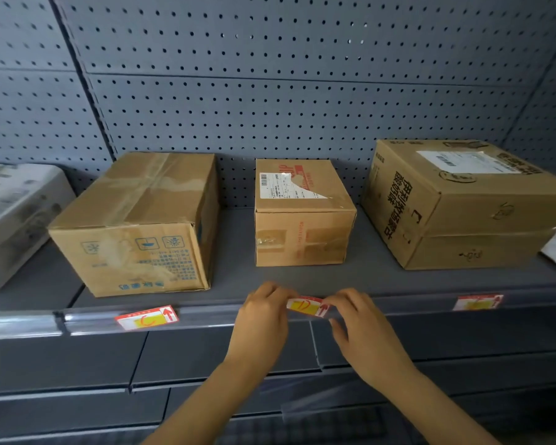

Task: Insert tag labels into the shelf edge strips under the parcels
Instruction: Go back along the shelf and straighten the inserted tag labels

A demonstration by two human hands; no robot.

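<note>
your left hand (264,311) and right hand (355,316) each pinch an end of the tag label (307,306), holding it at the shelf edge strip (206,313) below the middle parcel (302,216).

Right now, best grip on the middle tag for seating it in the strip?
Pinch its two short ends, one hand per end, coming from the front below the shelf edge. The middle tag lies long along the strip, so end grips leave its long edges free. The left hand and right hand hold it so.
</note>
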